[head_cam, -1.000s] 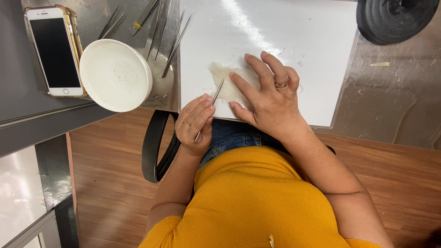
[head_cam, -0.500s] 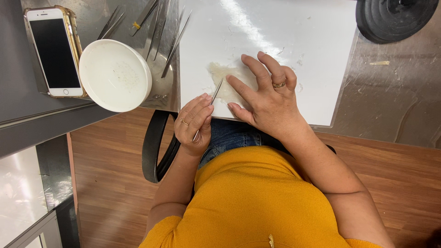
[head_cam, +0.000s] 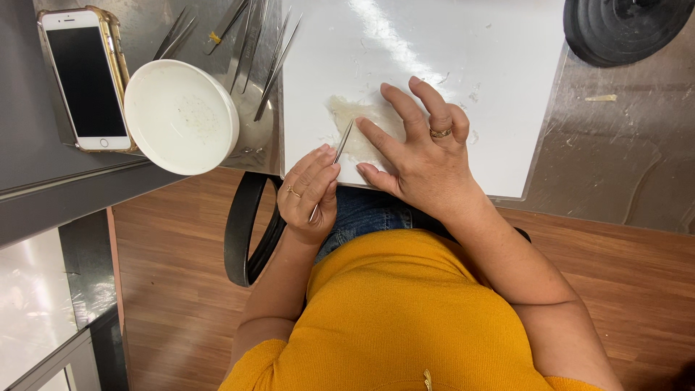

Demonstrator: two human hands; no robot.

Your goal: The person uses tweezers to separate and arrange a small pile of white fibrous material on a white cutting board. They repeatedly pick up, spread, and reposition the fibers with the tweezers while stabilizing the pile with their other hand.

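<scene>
Head view: picking at pale translucent piece (head_cam: 356, 119) on white board (head_cam: 463, 65).
Left hand (head_cam: 311, 192) pinches tweezers (head_cam: 334, 161), tips on the piece; right hand (head_cam: 420, 152) lies open and flat, pinning it. White bowl (head_cam: 181, 116) holds only faint specks; most picking looks left.

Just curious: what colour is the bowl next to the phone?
White, plain inside and out. The bowl shows best in the head view, beside the phone.

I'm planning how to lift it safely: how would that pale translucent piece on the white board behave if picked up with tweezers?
The pale piece looks thin and ragged-edged, so probably floppy and tearable. The right hand pins it flat, suggesting it slides easily on the glossy white board. Likely very light.
</scene>
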